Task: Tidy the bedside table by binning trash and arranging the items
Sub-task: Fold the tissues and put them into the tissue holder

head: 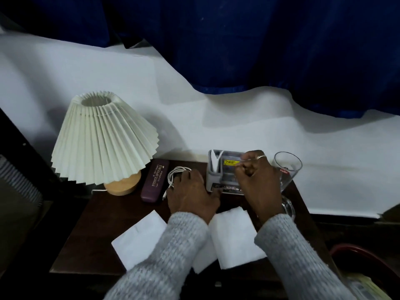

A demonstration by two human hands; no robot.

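Far out to the left of both hands stands the pleated lamp, with the purple glasses case lying between it and the left hand. That hand lies on the dark bench with its fingertips in the coiled white cable and its thumb reaching towards the base of the clear organiser. I cannot tell whether it actually grips the cable. The right hand is balled tight over the organiser's right end; whether it pinches anything is hidden. Just beyond its knuckles, to the right, stands an empty glass.

This looks like the arranging step, small items being settled into or around the organiser. Two white tissues lie under the wrists, nearer the person, not yet binned. Next, I would guess, a hand must let go, draw back and pinch up a tissue for the red-rimmed container down by the right elbow, possibly the bin.
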